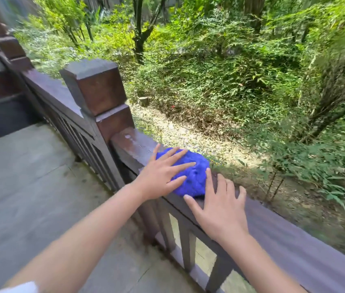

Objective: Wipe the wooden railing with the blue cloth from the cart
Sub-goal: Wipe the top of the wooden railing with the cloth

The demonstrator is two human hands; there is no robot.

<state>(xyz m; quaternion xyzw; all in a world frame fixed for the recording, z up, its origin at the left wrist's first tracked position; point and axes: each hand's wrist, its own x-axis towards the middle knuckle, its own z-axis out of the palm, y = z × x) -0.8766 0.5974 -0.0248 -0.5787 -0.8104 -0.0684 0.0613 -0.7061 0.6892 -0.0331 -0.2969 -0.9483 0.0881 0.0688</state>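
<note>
A bunched blue cloth point(194, 176) lies on the flat top of the dark wooden railing point(290, 233), a little right of a square post. My left hand point(163, 174) lies flat on the cloth's left side with its fingers spread, pressing it onto the rail. My right hand point(218, 208) rests flat on the rail top just right of the cloth, fingers apart, the index fingertip touching the cloth's edge. The cart is out of view.
A thick square wooden post point(97, 89) rises left of the cloth. Beyond it the railing runs on to another post point(10, 47) at the far left. A grey stone floor point(29, 176) lies on my side. Past the rail the ground drops to bushes and trees.
</note>
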